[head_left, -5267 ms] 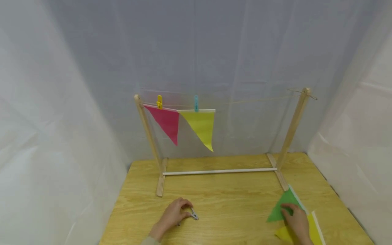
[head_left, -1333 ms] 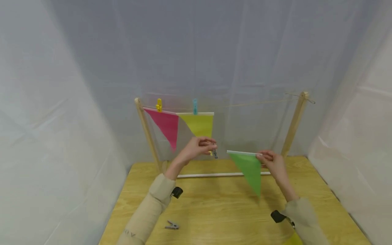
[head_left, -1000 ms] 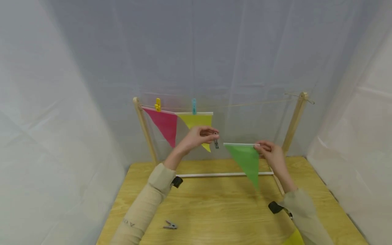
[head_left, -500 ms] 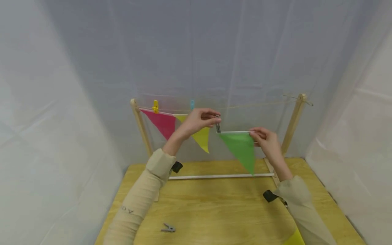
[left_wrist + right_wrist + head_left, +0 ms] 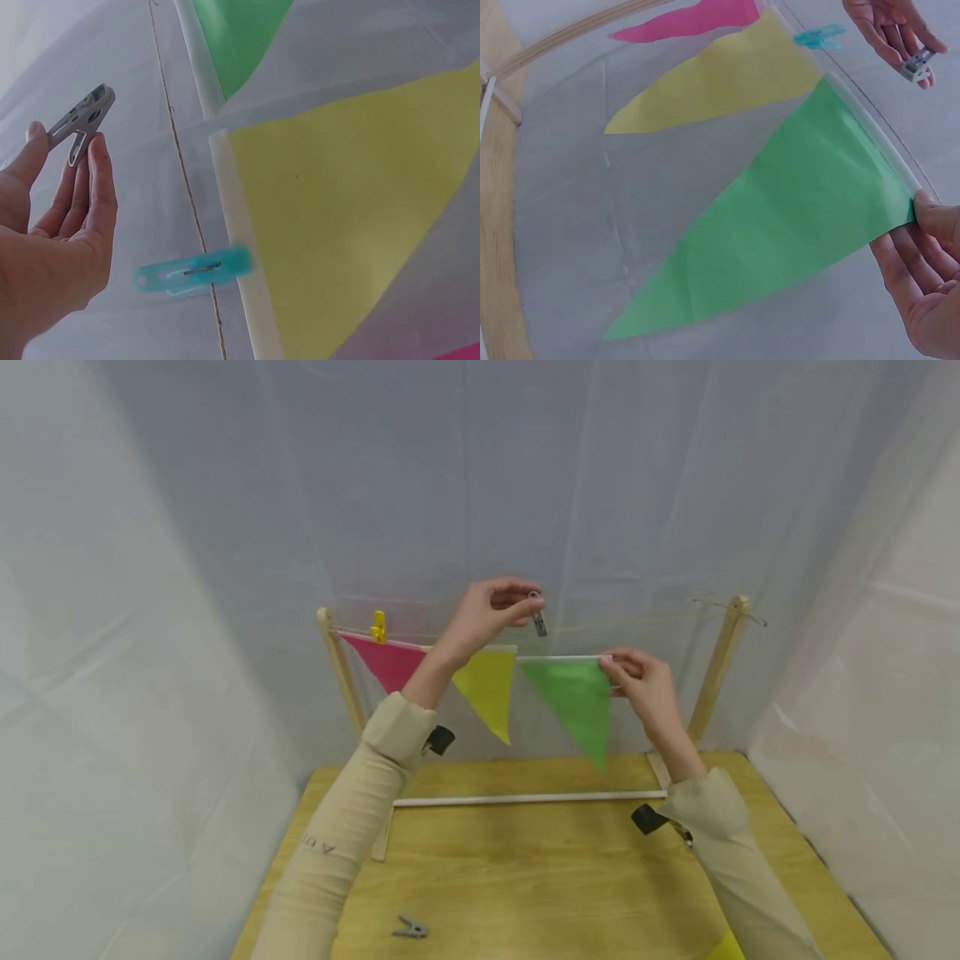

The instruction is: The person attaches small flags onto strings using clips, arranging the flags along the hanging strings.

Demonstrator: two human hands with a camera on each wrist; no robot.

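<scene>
Two triangular paper pennants, one pink (image 5: 390, 662) and one yellow (image 5: 488, 692), already hang from the thin string line (image 5: 645, 617) stretched between the posts of a small wooden drying rack (image 5: 716, 667), the pink one pinned by a yellow plastic clothespin (image 5: 378, 627) and the yellow one by a teal plastic clothespin (image 5: 193, 270). A third pennant, green paper with a white top strip (image 5: 573, 693), is held up just below the string, immediately right of the yellow pennant, its top edge level with the others. The person's right hand (image 5: 645, 685) pinches the green pennant's upper right corner, fingers curled onto the white strip. The left hand (image 5: 483, 614) is raised just above the string, between the yellow and green pennants, its grip pinching a small grey metal clip (image 5: 537, 622) at the fingertips; the clip is not yet on the line. Judging by the row, roughly two of the pennants are done and the third is lined up but unfastened, so clipping it to the string appears to be the step in hand. More seems left: below the rack, a second grey metal clip (image 5: 409, 929) lies on the wooden table (image 5: 540, 877) near its front left, and a yellow paper corner (image 5: 726, 947) shows at the table's front right.
</scene>
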